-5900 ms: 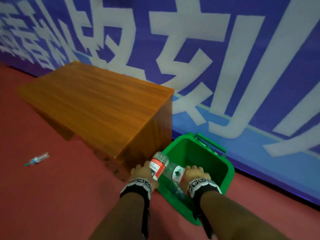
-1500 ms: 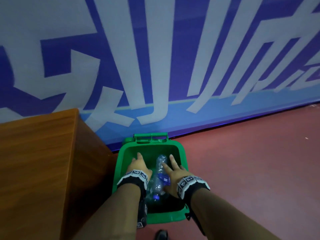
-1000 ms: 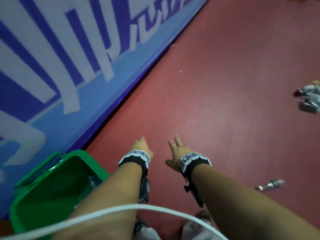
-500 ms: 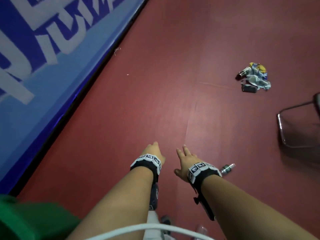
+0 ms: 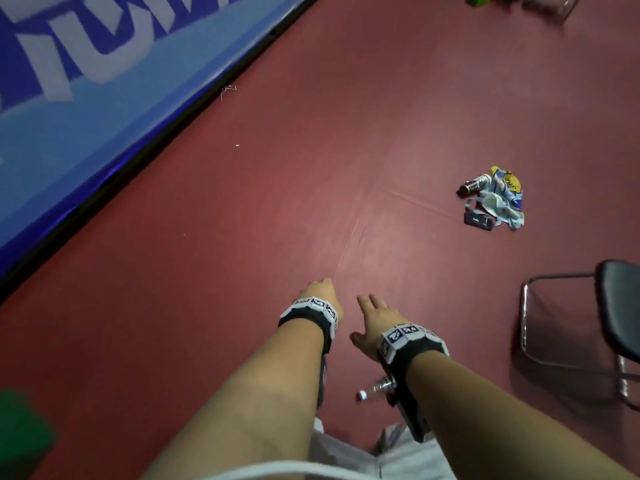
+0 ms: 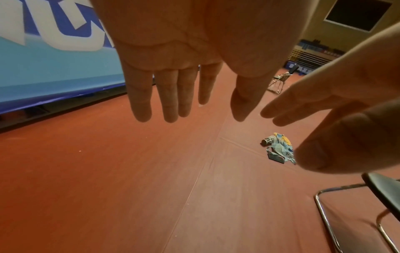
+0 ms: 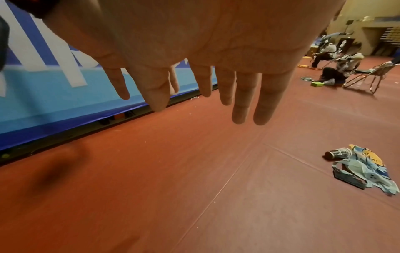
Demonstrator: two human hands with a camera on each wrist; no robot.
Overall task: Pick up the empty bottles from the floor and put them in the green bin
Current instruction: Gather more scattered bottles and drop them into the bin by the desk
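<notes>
Both my hands hang open and empty over the red floor, fingers straight. In the head view my left hand (image 5: 317,294) is just left of my right hand (image 5: 372,315). A clear empty bottle (image 5: 375,389) with a white cap lies on the floor beneath my right wrist, partly hidden by the wrist strap. A blurred corner of the green bin (image 5: 17,434) shows at the bottom left, behind my left arm. The wrist views show my left hand (image 6: 177,85) and my right hand (image 7: 238,89) with nothing in them.
A small litter pile (image 5: 497,200) with a dark can (image 5: 472,185) lies ahead to the right. A black metal-framed chair (image 5: 620,306) stands at the right edge. The blue banner wall (image 5: 86,116) runs along the left. Seated people (image 7: 337,65) and a green box (image 7: 317,83) are far off.
My hands let go of the bottles in the bin and I turned right, away from it. The floor bottle has shifted from beside my right wrist to beneath it.
</notes>
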